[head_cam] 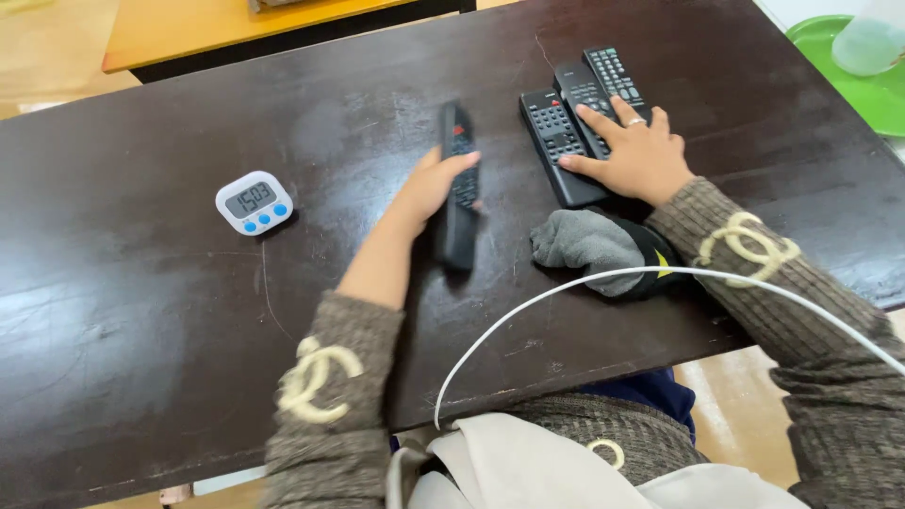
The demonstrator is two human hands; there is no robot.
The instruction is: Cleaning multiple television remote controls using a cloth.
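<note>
White cable (566, 287) arcs nearest me, over the dark table (141, 330). My left hand (429, 188) wraps around a long black remote (459, 203) at mid-table, thumb on its keys. My right hand (641, 155) lies spread, fingers flat on three black remotes (566, 123) side by side, farther right. Grey sock (589, 247) sits just near of them; white timer (254, 202) with blue buttons is left.

Dark wooden worktop (141, 311) bare left and front. Small white digital timer (254, 202) sits alone, left. Centre-right crowded: three black remote controls (575, 118) side by side, grey-black cloth bundle (596, 250), white cable (528, 311) arcing across front edge.
</note>
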